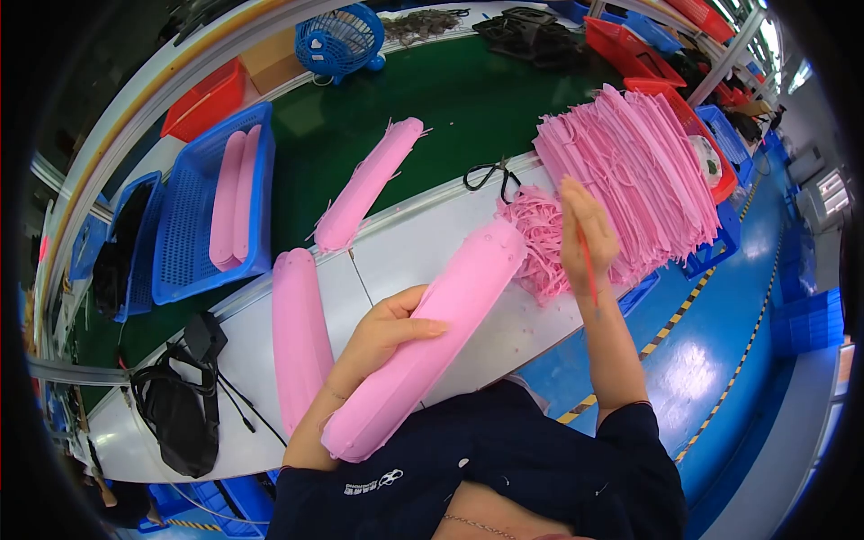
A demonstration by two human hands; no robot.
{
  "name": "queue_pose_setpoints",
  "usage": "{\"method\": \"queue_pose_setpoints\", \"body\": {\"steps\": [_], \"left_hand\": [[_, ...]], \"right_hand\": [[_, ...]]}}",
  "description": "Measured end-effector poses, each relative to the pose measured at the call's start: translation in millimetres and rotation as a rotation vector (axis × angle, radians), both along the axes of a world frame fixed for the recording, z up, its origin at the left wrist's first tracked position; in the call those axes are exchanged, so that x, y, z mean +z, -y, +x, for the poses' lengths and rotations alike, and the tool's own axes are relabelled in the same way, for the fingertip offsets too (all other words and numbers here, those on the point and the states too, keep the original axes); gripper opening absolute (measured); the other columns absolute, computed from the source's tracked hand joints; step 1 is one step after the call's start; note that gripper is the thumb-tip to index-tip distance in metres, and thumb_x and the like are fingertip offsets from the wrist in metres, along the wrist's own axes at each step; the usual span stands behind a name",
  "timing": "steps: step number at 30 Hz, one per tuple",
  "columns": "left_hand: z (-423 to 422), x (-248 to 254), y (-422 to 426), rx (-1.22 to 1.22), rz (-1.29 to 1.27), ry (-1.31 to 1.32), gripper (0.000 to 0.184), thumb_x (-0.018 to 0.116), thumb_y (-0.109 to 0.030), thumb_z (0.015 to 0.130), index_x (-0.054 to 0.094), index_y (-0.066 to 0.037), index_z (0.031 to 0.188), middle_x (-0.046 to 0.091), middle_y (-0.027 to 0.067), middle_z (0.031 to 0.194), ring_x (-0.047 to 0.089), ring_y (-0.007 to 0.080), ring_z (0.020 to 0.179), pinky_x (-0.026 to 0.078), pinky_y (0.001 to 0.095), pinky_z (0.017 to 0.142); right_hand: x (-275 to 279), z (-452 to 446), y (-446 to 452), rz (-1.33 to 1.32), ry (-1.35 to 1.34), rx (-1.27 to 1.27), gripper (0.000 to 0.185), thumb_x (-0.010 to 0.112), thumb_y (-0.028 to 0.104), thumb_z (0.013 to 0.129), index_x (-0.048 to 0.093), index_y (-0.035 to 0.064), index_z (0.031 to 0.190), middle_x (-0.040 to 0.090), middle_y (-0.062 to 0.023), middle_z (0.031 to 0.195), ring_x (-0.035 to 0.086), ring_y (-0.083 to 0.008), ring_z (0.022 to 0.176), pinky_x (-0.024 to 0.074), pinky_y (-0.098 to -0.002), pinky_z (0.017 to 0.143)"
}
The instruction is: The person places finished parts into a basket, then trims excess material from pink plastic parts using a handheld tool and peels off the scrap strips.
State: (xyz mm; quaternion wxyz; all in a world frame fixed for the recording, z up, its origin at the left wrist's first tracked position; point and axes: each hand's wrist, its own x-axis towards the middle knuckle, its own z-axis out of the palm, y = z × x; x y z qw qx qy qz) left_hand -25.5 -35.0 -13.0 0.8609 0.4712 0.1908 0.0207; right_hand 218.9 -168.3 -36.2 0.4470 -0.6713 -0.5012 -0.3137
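Note:
My left hand (pixel 396 333) is wrapped round a long pink fabric-covered tube (pixel 459 288), its thumb on top. The tube slants from my chest up toward the right, above the white table edge. My right hand (pixel 587 236) is raised just right of the tube's far end, fingers stretched upward and close together. A thin red stick-like tool (pixel 588 265) lies along its palm; the tool's exact kind cannot be made out. Close behind that hand is a heap of loose pink strips (pixel 535 238). Another pink tube (pixel 301 333) lies left of my left hand.
A third pink tube (pixel 373 184) with frayed edges rests partly on the green surface. The blue basket (pixel 184 229) holds two more. Black-handled scissors (pixel 493 175) lie beside a large pink stack (pixel 630 175). A black bag (pixel 175 418) and cables are at left; a blue fan (pixel 337 43) stands behind.

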Motion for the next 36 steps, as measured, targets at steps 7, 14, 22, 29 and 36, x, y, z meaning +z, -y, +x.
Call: {"method": "queue_pose_setpoints", "body": {"steps": [7,14,22,29,36], "left_hand": [[-4,-15,-13,0.039,0.078,0.038,0.041,0.063,-0.009,0.082,0.054,0.001,0.120,0.062,0.0043,0.104,0.057,0.0075,0.090,0.045,0.0214,0.081],[0,-25,-17,-0.024,0.141,0.022,0.044,0.064,-0.012,0.084,0.051,-0.003,0.125,0.059,0.0027,0.108,0.056,0.0075,0.094,0.045,0.0231,0.083],[7,-36,-2,0.065,0.837,0.067,0.075,0.070,-0.022,0.078,0.032,-0.007,0.141,0.058,0.0117,0.112,0.059,0.0196,0.094,0.047,0.0282,0.081],[18,-44,25,0.253,1.497,-0.075,0.087,0.075,-0.026,0.068,0.031,-0.004,0.140,0.055,0.0129,0.092,0.058,0.0276,0.082,0.049,0.0359,0.068],[20,-43,30,0.299,1.494,-0.044,0.082,0.074,-0.020,0.068,0.034,-0.002,0.137,0.057,0.0136,0.091,0.059,0.0267,0.078,0.049,0.0346,0.066]], "right_hand": [[-28,-6,17,-0.140,-0.483,-0.086,0.014,0.062,0.009,0.087,0.066,0.0018,0.098,0.062,-0.0109,0.098,0.058,-0.0239,0.093,0.0456,-0.0307,0.079],[-19,-49,1,0.363,-1.899,0.898,0.031,0.055,0.016,0.091,0.055,-0.0005,0.118,0.059,-0.0119,0.111,0.055,-0.0205,0.104,0.0442,-0.0354,0.091],[-6,-58,-13,0.334,-1.661,0.768,0.028,0.053,0.014,0.093,0.057,-0.0011,0.117,0.060,-0.0047,0.098,0.056,-0.0134,0.088,0.0446,-0.0322,0.086],[0,-61,-8,0.222,-1.423,0.608,0.024,0.059,0.013,0.091,0.063,0.0009,0.111,0.060,-0.0016,0.093,0.051,-0.0077,0.081,0.0412,-0.0201,0.076],[12,-62,-2,0.026,-0.976,0.447,0.019,0.059,0.007,0.089,0.064,0.0000,0.106,0.064,-0.0057,0.103,0.057,-0.0122,0.092,0.0447,-0.0217,0.080]]}}
